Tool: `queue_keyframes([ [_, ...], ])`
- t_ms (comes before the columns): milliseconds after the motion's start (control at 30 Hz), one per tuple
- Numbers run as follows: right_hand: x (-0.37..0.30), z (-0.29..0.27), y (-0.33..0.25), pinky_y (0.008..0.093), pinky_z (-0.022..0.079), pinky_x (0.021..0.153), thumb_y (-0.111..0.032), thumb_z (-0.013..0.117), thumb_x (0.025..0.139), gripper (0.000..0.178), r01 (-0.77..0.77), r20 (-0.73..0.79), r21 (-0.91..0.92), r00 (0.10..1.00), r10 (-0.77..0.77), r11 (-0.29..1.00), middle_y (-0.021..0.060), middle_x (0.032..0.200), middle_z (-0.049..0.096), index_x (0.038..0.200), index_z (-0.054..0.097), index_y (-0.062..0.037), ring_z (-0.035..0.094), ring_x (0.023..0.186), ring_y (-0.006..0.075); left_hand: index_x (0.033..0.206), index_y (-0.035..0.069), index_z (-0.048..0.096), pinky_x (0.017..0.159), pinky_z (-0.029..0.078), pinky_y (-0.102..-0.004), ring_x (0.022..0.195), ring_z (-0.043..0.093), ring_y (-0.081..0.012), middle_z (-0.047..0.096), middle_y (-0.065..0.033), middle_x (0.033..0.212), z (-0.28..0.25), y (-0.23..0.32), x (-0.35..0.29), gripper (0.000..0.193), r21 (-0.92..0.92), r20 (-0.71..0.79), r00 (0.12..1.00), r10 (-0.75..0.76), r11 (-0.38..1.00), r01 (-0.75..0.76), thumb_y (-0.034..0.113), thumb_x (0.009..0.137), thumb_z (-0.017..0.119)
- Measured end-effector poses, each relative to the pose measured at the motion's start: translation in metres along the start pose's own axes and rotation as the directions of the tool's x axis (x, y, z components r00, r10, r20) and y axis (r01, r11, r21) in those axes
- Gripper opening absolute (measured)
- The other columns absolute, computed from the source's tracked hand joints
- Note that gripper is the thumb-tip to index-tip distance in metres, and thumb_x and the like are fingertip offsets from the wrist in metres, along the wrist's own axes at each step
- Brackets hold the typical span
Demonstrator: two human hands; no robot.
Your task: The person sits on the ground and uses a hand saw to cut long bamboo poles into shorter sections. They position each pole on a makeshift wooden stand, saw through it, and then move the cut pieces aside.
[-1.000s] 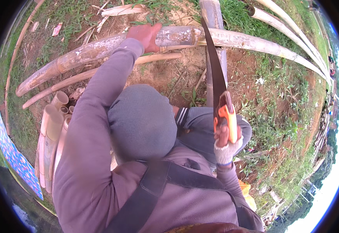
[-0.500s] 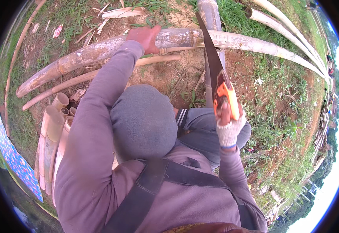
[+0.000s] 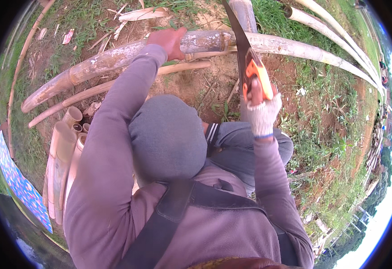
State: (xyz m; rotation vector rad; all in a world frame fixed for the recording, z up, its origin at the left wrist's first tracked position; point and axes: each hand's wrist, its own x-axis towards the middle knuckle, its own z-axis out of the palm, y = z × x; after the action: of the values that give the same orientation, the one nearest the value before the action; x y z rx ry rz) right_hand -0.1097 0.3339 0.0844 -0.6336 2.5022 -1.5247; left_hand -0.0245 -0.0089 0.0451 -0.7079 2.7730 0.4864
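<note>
A thick, whitish-brown bamboo pole [image 3: 207,41] lies crosswise in front of me, resting over another bamboo pole [image 3: 242,13] that runs away from me. My bare left hand [image 3: 168,42] is closed over the top of the crosswise pole, left of its middle. In my right hand [image 3: 264,104], which wears a pale knitted glove with bare fingertips, is a handsaw [image 3: 244,49]. Its orange-and-dark handle is in my grip, and the dark blade stands across the bamboo just right of a node. How deep the blade sits is hard to see.
A thinner bamboo pole [image 3: 84,92] lies nearer to me on the left. Several cut bamboo tubes [image 3: 65,141] stand bundled beside my left arm. More long poles [image 3: 326,28] lie at the far right. A blue patterned sheet [image 3: 21,184] is on the left. Grass and wood scraps cover the ground.
My right hand has pushed the saw forward, away from me, so the handle is nearer the bamboo. My left hand keeps its hold in the same place on the pole.
</note>
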Motion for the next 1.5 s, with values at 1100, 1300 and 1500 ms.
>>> queue_keyframes([
  [1100,-0.121,-0.128,-0.042,0.0410,0.055,0.093,-0.048,0.064,0.105,0.068,-0.038,0.066,-0.138,0.997,0.048,0.990,0.0180,0.113,0.074,0.144,0.061,0.0086,0.071,0.105,0.0257,0.134,0.014,0.059,0.093,0.062,-0.0520,0.106,0.077,-0.0374,0.075,-0.0157,0.115,0.026,-0.003,-0.007,0.064,0.051,-0.079,0.996,0.050,0.998,-0.046,0.041,0.085,0.088],
  [1300,0.057,0.011,-0.023,0.0228,0.048,0.057,-0.030,0.072,0.109,0.044,0.130,0.027,0.068,0.991,-0.132,0.989,0.0003,0.083,0.068,0.140,0.065,-0.0001,0.057,0.065,0.0045,0.140,0.015,0.057,0.097,0.061,-0.0524,0.112,0.075,-0.0377,0.074,-0.0165,0.123,0.015,0.014,0.004,0.072,0.042,-0.041,0.997,0.068,0.997,-0.066,0.041,0.081,0.090],
  [1500,-0.003,-0.025,-0.053,0.0347,0.059,0.089,-0.027,0.067,0.108,0.046,0.105,0.086,-0.020,0.991,-0.103,0.994,0.0173,0.121,0.073,0.140,0.062,0.0048,0.072,0.105,0.0225,0.140,0.015,0.057,0.098,0.060,-0.0525,0.113,0.075,-0.0380,0.073,-0.0171,0.124,0.005,-0.004,-0.002,0.073,0.019,-0.056,0.998,0.023,1.000,-0.021,0.042,0.081,0.091],
])
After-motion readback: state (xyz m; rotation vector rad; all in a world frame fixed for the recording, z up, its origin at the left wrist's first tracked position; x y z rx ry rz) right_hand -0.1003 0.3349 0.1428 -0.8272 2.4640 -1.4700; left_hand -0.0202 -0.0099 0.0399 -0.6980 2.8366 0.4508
